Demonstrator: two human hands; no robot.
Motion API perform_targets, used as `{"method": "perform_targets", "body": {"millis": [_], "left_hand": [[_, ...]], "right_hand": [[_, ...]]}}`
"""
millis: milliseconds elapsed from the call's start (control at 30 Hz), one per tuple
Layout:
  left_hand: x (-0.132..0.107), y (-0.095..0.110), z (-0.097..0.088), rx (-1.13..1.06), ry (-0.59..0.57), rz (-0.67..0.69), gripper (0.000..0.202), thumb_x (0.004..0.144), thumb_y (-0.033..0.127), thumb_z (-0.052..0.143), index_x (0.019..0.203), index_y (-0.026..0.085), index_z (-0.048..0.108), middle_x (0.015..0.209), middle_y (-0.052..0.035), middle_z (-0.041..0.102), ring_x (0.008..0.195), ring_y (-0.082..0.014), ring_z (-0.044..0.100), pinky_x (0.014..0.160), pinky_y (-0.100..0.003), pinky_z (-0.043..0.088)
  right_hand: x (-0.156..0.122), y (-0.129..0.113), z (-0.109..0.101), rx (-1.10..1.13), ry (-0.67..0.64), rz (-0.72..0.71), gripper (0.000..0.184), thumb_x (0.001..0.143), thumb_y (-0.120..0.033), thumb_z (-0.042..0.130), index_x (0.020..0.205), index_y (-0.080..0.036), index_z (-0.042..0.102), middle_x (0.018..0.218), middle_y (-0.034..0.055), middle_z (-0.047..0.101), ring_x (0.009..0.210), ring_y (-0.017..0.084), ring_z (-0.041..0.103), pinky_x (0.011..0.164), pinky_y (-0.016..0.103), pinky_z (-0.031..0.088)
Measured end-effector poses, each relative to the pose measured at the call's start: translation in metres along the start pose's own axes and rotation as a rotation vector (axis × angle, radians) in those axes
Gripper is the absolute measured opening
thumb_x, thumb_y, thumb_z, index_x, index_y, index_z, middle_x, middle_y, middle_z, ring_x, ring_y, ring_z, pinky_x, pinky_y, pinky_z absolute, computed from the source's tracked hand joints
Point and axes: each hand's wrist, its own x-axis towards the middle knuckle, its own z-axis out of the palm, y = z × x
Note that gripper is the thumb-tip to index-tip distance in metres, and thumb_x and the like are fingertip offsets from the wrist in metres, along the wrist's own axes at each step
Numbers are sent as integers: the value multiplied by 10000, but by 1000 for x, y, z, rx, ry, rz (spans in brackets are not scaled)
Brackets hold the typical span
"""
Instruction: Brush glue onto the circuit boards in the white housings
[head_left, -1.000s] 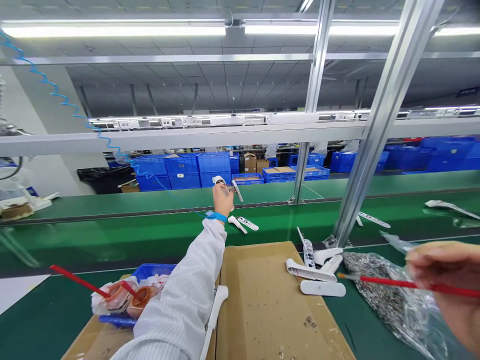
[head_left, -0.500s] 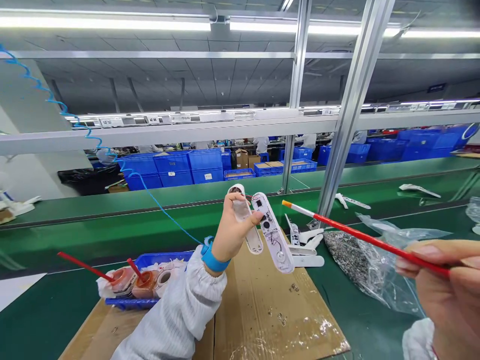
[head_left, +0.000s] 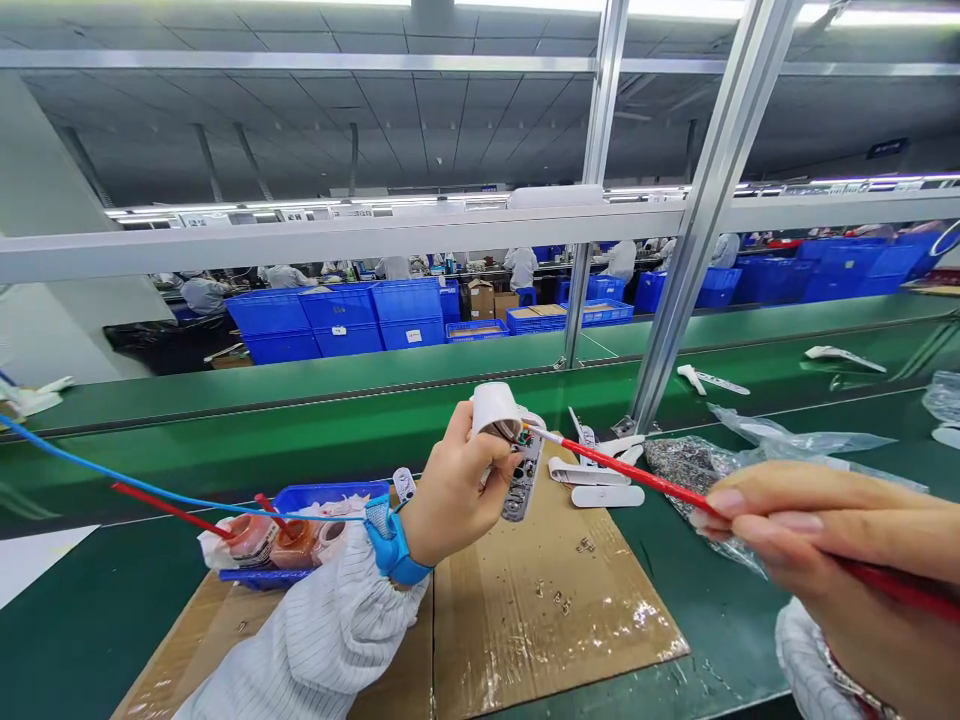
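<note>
Pinched nearest, in the right hand (head_left: pixel 832 555) — a slim red-handled paintbrush (head_left: pixel 645 480), angled toward the left hand (head_left: pixel 454 505). Clasped there, above a brown cardboard sheet (head_left: pixel 525 640): a curved white plastic shell (head_left: pixel 493 408) and, just right of it, a grey oblong circuit-bearing half (head_left: pixel 519 490). Likely light, stiff, slick outside, fragile around the circuitry (head_left: pixel 527 458) — best held by the rims. Cut off by the right edge: the paintbrush's tail. Covered by left fingers (head_left: pixel 489 450): much of both parts. Too small to judge: contact between bristles (head_left: pixel 528 427) and circuitry. Beyond the grip, rightward: loose white plastic pieces (head_left: pixel 607 496).
</note>
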Motion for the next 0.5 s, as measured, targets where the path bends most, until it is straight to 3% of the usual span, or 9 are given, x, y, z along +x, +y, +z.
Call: {"method": "perform_targets", "body": {"millis": [100, 200, 333, 500], "left_hand": [[0, -2, -5, 2, -40, 6, 265, 772, -1, 553, 817, 212, 401, 905, -12, 426, 750, -110, 470, 629, -250, 405], [-1, -4, -9, -11, -74, 7, 264, 770, -9, 549, 820, 210, 411, 905, -11, 415, 749, -106, 463, 614, -240, 397], [-3, -8, -10, -18, -98, -3, 274, 754, -22, 550, 801, 208, 409, 883, -10, 412, 742, -111, 446, 596, -236, 377], [-5, -13, -9, -75, -42, -54, 286, 752, 32, 600, 773, 210, 377, 795, 8, 407, 701, -115, 419, 590, -248, 364]], "right_hand": [[4, 0, -4, -6, -104, -55, 146, 748, -160, 695, 849, -254, 648, 913, 18, 693, 788, 178, 681, 651, 226, 599], [5, -4, -11, -104, -237, -137, 90, 791, -253, 679, 875, -276, 658, 932, 8, 692, 830, 180, 678, 693, 230, 597], [15, -10, -12, -210, -254, -133, 101, 854, -366, 625, 935, -307, 638, 985, -17, 686, 866, 164, 663, 799, 222, 560], [29, 4, -4, -231, -373, -336, 168, 916, -243, 503, 772, -244, 590, 801, 1, 680, 619, 121, 638, 545, 192, 521]]}}
